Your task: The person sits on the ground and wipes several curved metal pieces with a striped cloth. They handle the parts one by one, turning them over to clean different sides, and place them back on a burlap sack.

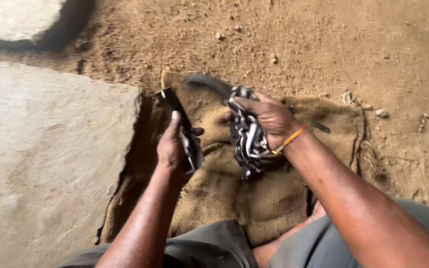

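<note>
Gripping: bunched black-and-white striped cloth (248,136), wadded in the right hand (269,118), held above the coarse brown burlap sack (274,198) that lies spread on the dirt floor (363,44)
Left-hand item: flat dark strip-like piece with pale markings (183,130), clasped upright in the left hand (171,149), just beside the cloth but apart from it
Right fingers: curled tight around the upper part of the cloth, loose end dangling below the palm
Left fingers: wrapped about the lower part of the strip, thumb pressed along its near face
Step in hand: judged as wiping or cleaning work, cloth in one hand and piece in the other, the two not yet brought together
Next move calls for: likely bringing cloth onto strip, keeping the strip steady while the wad rubs along its length; a firm hold on both, since the strip looks thin and slippery
Curved dark object (209,83): lying behind the right hand at the sack's far edge, blade or strap, cannot tell which
Wrist: orange-yellow thread band (289,140) on the right wrist
Surroundings: pale concrete slab (40,159) left of the sack; grey trousers (209,245) at the bottom edge
Hard to make out: motion blur over both hands; material of the strip unclear; the cloth's full extent hidden in the fist; small dark stick (320,127) on the sack, partly covered by the wrist
</note>
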